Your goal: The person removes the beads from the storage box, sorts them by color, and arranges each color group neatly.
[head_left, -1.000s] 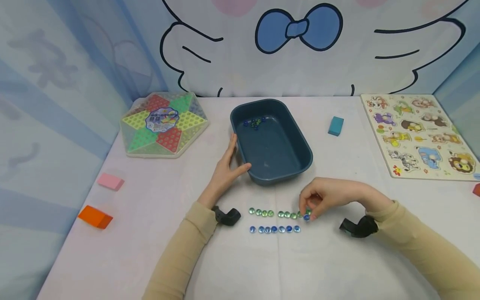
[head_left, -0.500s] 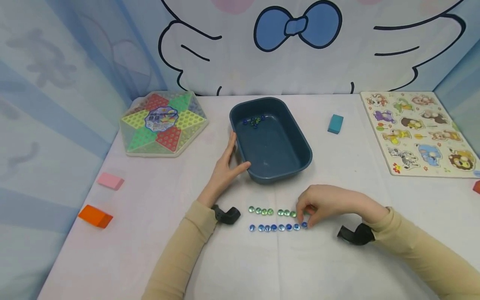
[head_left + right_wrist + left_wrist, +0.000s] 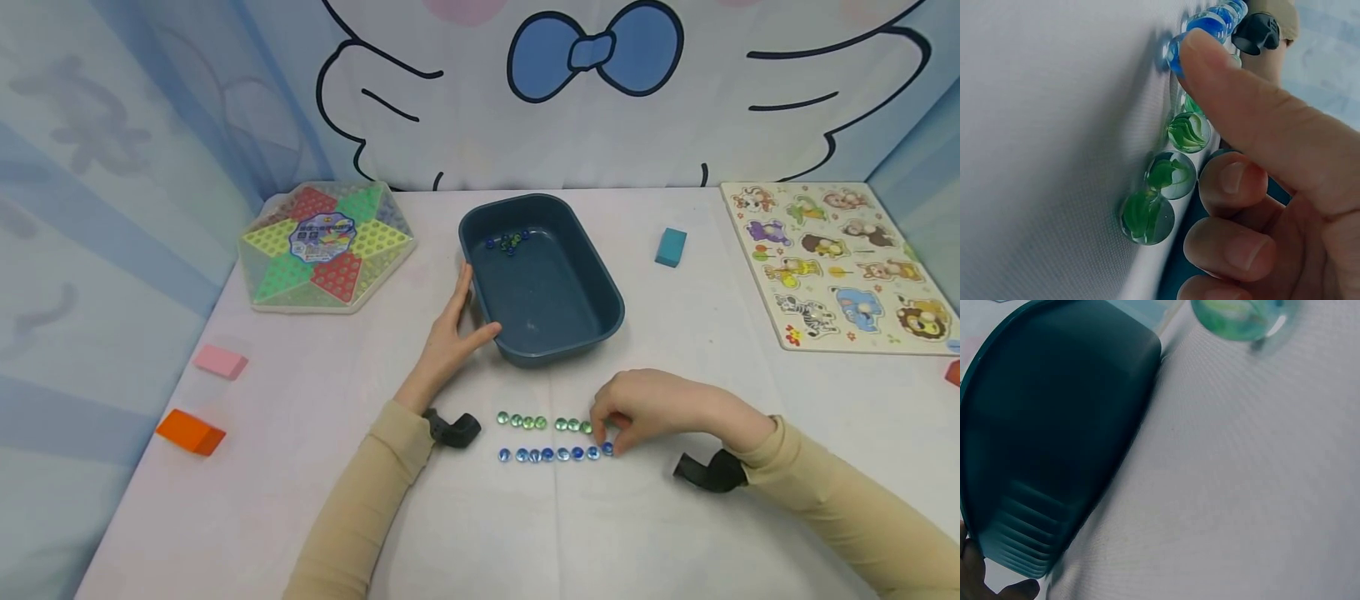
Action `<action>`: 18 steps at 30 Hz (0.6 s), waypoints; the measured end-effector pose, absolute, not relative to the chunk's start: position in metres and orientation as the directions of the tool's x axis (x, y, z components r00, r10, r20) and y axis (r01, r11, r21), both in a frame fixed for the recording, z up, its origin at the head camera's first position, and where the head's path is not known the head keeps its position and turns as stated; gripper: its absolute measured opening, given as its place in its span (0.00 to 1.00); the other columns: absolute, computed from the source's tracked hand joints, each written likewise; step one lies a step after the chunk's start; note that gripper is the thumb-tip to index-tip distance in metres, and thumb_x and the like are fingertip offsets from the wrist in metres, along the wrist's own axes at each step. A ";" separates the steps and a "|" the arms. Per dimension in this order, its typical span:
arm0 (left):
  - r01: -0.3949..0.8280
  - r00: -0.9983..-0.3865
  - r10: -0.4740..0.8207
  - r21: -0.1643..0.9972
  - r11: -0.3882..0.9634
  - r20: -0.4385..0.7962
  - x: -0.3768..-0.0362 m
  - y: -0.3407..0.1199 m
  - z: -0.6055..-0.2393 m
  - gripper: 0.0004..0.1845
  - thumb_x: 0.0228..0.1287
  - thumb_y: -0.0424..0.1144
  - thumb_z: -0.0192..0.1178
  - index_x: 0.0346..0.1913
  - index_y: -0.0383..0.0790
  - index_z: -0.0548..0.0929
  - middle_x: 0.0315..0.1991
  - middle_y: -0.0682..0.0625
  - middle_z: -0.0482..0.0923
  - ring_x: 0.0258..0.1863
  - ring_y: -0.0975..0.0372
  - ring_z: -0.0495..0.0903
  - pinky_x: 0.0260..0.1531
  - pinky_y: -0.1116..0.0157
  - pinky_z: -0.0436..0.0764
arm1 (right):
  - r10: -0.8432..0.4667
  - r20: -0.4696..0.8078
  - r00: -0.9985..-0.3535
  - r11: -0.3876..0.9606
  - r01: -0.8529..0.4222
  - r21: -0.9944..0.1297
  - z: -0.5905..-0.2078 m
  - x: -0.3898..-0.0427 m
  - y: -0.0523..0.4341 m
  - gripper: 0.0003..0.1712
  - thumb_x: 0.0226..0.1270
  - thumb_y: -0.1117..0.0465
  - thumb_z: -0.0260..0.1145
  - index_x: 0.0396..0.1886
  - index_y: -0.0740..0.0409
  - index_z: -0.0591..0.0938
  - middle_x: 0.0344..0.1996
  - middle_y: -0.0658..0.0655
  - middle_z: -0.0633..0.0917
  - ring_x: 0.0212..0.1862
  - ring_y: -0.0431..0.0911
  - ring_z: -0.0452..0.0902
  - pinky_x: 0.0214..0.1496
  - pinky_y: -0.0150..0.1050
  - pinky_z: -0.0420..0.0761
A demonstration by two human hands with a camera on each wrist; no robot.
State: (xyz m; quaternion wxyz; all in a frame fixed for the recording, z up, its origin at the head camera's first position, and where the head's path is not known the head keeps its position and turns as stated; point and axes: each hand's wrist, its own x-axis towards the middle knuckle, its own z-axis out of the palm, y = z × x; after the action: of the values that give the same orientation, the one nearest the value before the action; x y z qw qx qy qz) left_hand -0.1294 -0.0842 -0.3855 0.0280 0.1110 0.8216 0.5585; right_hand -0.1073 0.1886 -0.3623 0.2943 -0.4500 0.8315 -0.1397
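Our left hand (image 3: 450, 337) lies flat, fingers straight against the blue tub (image 3: 542, 279). Our right hand (image 3: 652, 404) is curled, thumb tip pressing the end blue marble (image 3: 607, 449) on the table, below the green row (image 3: 543, 423).

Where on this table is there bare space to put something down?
Bare cloth lies between the hexagonal checkers board and the dark blue plastic tub, between the tub and the animal puzzle board, and near the front edge. It is crowded by the marble rows, where the right hand works.
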 end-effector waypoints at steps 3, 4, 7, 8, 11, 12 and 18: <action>0.150 -0.974 0.214 0.925 0.350 0.077 -0.130 -0.085 -0.386 0.46 0.61 0.35 0.59 0.74 0.46 0.40 0.75 0.51 0.34 0.73 0.55 0.44 0.71 0.55 0.48 | -0.834 -0.364 -0.415 0.550 -0.675 -0.492 -0.361 -0.107 0.188 0.08 0.47 0.58 0.74 0.25 0.40 0.83 0.15 0.38 0.68 0.20 0.31 0.60 0.26 0.26 0.63; 0.148 -0.974 0.213 0.925 0.350 0.076 -0.130 -0.085 -0.386 0.46 0.61 0.35 0.59 0.74 0.46 0.40 0.75 0.52 0.35 0.73 0.55 0.44 0.71 0.55 0.48 | -0.835 -0.363 -0.413 0.549 -0.677 -0.491 -0.361 -0.107 0.187 0.08 0.47 0.57 0.74 0.25 0.41 0.83 0.15 0.38 0.67 0.20 0.31 0.60 0.26 0.26 0.63; 0.143 -0.975 0.212 0.926 0.348 0.071 -0.130 -0.085 -0.386 0.46 0.61 0.37 0.60 0.74 0.46 0.40 0.75 0.52 0.35 0.73 0.56 0.44 0.71 0.56 0.48 | -0.836 -0.363 -0.412 0.548 -0.675 -0.495 -0.361 -0.108 0.187 0.08 0.47 0.57 0.75 0.26 0.41 0.83 0.15 0.38 0.67 0.20 0.30 0.60 0.26 0.26 0.62; 0.141 -0.975 0.210 0.927 0.346 0.070 -0.130 -0.085 -0.386 0.46 0.61 0.37 0.60 0.74 0.46 0.40 0.75 0.52 0.35 0.73 0.56 0.44 0.71 0.55 0.47 | -0.837 -0.361 -0.411 0.546 -0.675 -0.497 -0.361 -0.108 0.187 0.08 0.47 0.57 0.75 0.26 0.41 0.83 0.15 0.38 0.67 0.20 0.30 0.60 0.26 0.26 0.62; 0.137 -0.976 0.208 0.928 0.348 0.066 -0.129 -0.085 -0.386 0.46 0.61 0.38 0.60 0.74 0.47 0.41 0.74 0.53 0.35 0.73 0.56 0.44 0.71 0.55 0.47 | -0.840 -0.356 -0.411 0.542 -0.674 -0.502 -0.361 -0.109 0.187 0.09 0.47 0.56 0.75 0.26 0.40 0.82 0.14 0.38 0.67 0.20 0.30 0.60 0.26 0.26 0.63; 0.136 -0.976 0.209 0.928 0.348 0.065 -0.129 -0.085 -0.386 0.46 0.61 0.37 0.60 0.74 0.47 0.41 0.74 0.53 0.35 0.73 0.56 0.44 0.71 0.55 0.48 | -0.840 -0.356 -0.409 0.542 -0.673 -0.504 -0.361 -0.109 0.187 0.09 0.47 0.56 0.75 0.26 0.40 0.82 0.14 0.37 0.67 0.20 0.30 0.60 0.26 0.26 0.63; 0.129 -0.976 0.212 0.929 0.347 0.056 -0.129 -0.086 -0.385 0.46 0.61 0.38 0.60 0.74 0.47 0.41 0.74 0.52 0.35 0.73 0.55 0.45 0.70 0.55 0.49 | -0.847 -0.364 -0.387 0.530 -0.655 -0.538 -0.359 -0.113 0.187 0.08 0.48 0.54 0.74 0.27 0.40 0.82 0.15 0.37 0.68 0.19 0.30 0.61 0.27 0.25 0.64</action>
State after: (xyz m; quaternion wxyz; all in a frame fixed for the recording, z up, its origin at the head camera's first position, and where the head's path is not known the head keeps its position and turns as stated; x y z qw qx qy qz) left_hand -0.1292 -0.0855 -0.3854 0.0369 0.1041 0.8200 0.5617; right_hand -0.1129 0.1866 -0.3590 0.3098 -0.4591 0.8180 -0.1552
